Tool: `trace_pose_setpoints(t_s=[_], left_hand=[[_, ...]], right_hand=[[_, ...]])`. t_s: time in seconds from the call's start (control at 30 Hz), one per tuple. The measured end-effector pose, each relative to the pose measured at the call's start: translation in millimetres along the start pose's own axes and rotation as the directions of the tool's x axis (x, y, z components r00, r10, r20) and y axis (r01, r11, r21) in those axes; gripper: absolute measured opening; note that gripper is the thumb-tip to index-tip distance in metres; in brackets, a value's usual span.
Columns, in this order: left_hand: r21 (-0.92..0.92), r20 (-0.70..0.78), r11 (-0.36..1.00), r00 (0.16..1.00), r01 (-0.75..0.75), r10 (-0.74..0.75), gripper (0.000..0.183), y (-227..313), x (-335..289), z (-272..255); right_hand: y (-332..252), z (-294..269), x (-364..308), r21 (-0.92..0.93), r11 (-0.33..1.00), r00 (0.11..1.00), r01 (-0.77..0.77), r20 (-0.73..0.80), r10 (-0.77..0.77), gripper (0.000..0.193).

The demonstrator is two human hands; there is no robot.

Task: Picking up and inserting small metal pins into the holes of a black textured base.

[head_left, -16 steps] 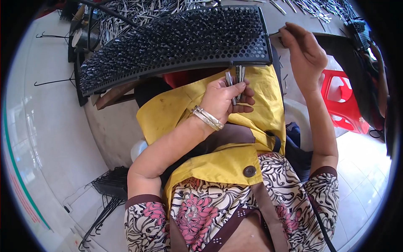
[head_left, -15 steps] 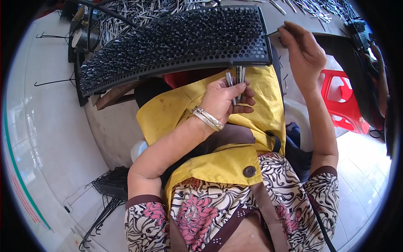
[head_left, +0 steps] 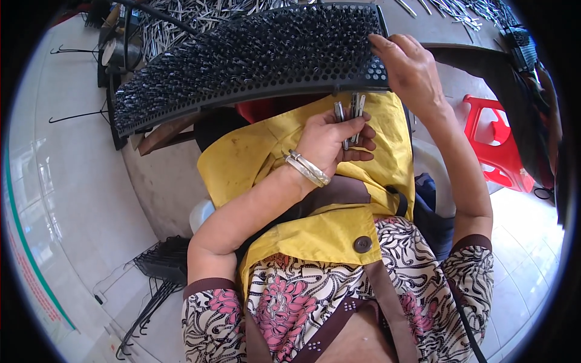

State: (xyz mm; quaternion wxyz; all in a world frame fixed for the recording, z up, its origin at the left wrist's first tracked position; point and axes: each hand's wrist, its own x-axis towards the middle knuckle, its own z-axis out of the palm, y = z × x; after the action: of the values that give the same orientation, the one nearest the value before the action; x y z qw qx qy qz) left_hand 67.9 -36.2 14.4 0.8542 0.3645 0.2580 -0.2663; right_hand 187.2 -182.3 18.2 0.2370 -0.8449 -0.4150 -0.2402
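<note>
- Metal strips [head_left: 356, 110] are gripped in a small bundle by the left hand [head_left: 331, 140], over the yellow apron [head_left: 242, 158] and just below the near edge of the black perforated tray [head_left: 339, 88].
- Their long axes run mostly away from the body, with the upper ends directed at the tray; the ends are fanned slightly, the left strip tipped leftward and the right ones rightward.
- The left forearm is angled up and rightward from a bent elbow; the fingers are curled, and the strips are pinched beneath the thumb.
- The right hand [head_left: 414, 74] is raised at the tray's right end, its back turned up and its wrist bent leftward.
- Its thumb and index fingertip are brought close together beside the packed dark pieces [head_left: 254, 57]; whether anything is pinched there cannot be told.
- Loose strips [head_left: 172, 36] are scattered on the tabletop [head_left: 436, 30] beyond the tray.
</note>
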Motion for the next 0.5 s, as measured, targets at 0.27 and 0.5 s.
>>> trace_pose_setpoints(t_s=[0.27,0.5], left_hand=[[-0.01,0.034,1.0,0.999,-0.012,0.013,0.015,2,0,5],[-0.019,0.101,1.0,0.995,-0.024,0.026,0.014,7,0,8]], right_hand=[[1,-1,-1,0.067,0.996,0.997,-0.056,0.058,0.052,0.02],[-35,-31,-12,0.543,0.514,0.745,-0.664,0.538,0.394,0.016]])
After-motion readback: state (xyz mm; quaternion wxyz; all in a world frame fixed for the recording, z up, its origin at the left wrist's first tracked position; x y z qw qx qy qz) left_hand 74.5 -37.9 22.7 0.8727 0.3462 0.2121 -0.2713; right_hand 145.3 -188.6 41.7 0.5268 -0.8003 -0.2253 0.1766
